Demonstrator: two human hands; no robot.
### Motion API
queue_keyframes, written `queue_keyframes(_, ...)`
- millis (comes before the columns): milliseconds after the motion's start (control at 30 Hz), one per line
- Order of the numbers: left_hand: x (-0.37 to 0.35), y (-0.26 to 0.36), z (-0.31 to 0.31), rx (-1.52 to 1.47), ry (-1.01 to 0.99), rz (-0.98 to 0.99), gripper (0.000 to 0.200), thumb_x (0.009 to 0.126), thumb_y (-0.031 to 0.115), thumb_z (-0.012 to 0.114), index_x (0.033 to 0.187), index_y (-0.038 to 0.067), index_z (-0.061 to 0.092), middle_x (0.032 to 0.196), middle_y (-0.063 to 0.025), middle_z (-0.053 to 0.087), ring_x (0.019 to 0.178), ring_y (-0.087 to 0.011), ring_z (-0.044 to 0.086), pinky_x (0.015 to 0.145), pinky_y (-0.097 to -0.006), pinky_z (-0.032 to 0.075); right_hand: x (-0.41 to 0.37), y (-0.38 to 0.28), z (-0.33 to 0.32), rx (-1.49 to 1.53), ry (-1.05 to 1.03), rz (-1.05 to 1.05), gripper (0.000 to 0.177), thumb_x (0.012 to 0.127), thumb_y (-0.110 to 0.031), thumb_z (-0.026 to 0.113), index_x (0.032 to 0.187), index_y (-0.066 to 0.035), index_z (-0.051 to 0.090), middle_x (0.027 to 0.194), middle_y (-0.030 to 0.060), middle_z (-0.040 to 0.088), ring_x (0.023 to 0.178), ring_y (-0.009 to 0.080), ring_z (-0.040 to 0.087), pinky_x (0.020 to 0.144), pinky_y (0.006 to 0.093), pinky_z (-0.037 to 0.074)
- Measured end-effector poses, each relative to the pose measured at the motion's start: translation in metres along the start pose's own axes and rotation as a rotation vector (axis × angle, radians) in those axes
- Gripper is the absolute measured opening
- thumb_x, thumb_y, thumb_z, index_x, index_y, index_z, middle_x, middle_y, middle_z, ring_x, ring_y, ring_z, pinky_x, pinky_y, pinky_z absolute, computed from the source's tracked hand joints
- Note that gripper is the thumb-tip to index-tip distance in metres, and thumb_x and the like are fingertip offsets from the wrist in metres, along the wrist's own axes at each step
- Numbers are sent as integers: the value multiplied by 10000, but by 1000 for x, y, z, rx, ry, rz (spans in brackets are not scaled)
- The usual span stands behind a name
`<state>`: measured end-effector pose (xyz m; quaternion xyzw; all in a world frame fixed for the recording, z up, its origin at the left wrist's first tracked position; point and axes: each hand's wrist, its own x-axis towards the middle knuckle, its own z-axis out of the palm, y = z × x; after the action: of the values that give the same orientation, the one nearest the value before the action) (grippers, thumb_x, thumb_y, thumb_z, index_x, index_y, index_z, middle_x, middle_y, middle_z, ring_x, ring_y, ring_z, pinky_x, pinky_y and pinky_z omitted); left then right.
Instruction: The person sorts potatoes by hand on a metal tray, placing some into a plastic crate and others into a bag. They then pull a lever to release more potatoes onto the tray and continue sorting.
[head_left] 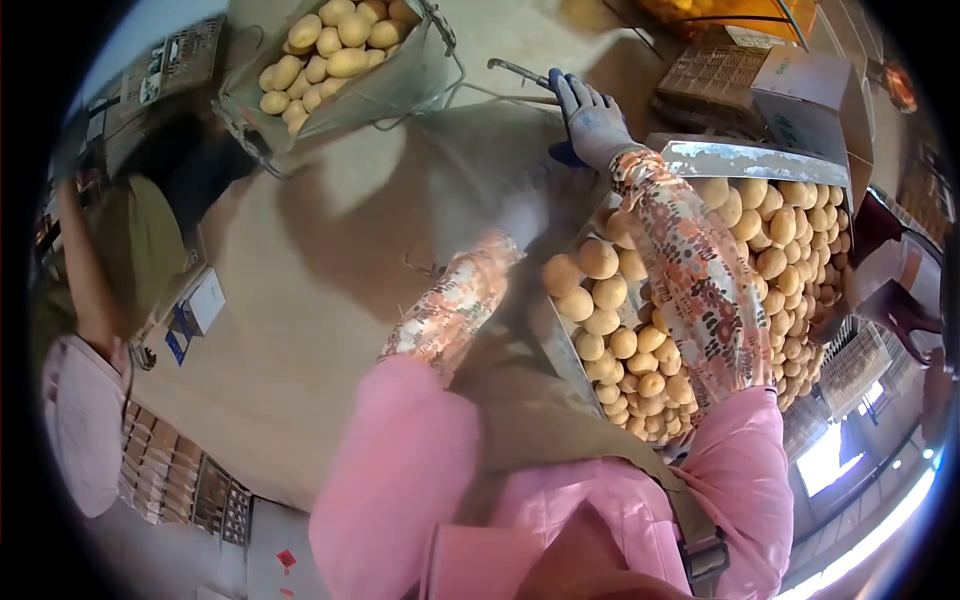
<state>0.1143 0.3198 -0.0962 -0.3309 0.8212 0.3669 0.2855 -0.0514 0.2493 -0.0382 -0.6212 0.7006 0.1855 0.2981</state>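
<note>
While above the fruit tray [752,160], right hand [592,118] open-fingered at metal handle [518,71]; left hand [526,216], grasp unclear.

glove [592,118]: knit cloth, matt | crate rim [750,160]: shiny worn metal | fruit [600,260]: smooth, matt | sleeve [690,280]: printed cloth

Fisheye view: lines bend hard toward the edges and the corners are black. The light is warm and rather dim, with white glare from the bright openings [850,460] at lower right and soft arm shadows across the bench [300,250]. The left hand [525,215] is smeared by motion blur, while the right hand [590,120] is sharp.
</note>
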Motion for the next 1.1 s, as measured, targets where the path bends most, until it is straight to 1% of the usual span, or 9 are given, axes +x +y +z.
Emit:
queue_keyframes(233,32,30,8,-336,63,-244,746,851,138,513,1489,9,148,1480,-255,267,1351,-466,296,1080,-585,276,4,-6,7,-8,11,47,1070,760,-422,739,1523,-93,66,1520,175,262,1399,355,279,1136,492,247)
queue_keyframes(400,-3,27,-58,-388,-77,15,484,867,190,529,1337,88,476,1306,-213,515,1226,-418,482,989,-530,397,3,-5,9,-23,-19,70,991,823,-477,647,1532,-116,56,1553,145,229,1438,315,224,1153,462,225)
queue_keyframes(500,80,-61,117,-516,305,-23,335,869,213,542,1171,76,587,984,-196,649,985,-402,613,850,-483,485,4,-2,9,27,-11,59,1026,792,-510,665,1529,-120,68,1546,152,232,1433,325,224,1156,472,213)
queue_keyframes(700,18,-75,-5,-817,560,-146,180,861,137,579,1009,34,569,859,-217,640,850,-438,611,738,-462,505,7,1,4,162,-17,-1,1109,714,-525,751,1518,-114,108,1531,144,266,1425,319,247,1159,476,222)
queue_keyframes(833,26,-78,-42,-517,764,-88,200,875,139,617,1036,43,548,813,-147,650,680,-357,581,638,-397,473,17,-5,9,-43,68,8,995,753,-429,733,1505,-119,160,1518,122,305,1406,304,288,1155,470,227)
queue_keyframes(900,39,-83,-53,-767,604,-237,257,880,153,631,1102,55,546,889,-99,684,650,-231,600,584,-327,468,21,-14,18,-140,247,22,878,779,-311,711,1489,-130,227,1503,110,340,1384,286,334,1143,457,244)
queue_keyframes(967,31,-93,-65,-802,549,-14,271,888,171,641,1122,61,558,861,-58,665,650,-140,593,540,-266,446,27,-21,22,-103,311,20,833,781,-259,693,1479,-138,256,1479,97,373,1365,264,365,1119,439,276)
queue_keyframes(1000,48,-100,-52,-1335,575,71,277,880,152,655,1121,51,562,790,-48,607,615,-143,560,524,-270,452,30,-25,22,-82,306,25,844,777,-255,703,1481,-142,252,1468,96,386,1356,260,374,1107,434,292)
queue_keyframes(1100,17,-112,-63,-514,690,223,232,876,121,650,1090,46,605,785,-42,574,614,-142,573,525,-264,459,37,-24,20,2,302,16,884,748,-247,744,1479,-164,254,1433,82,423,1306,253,432,1038,419,376)
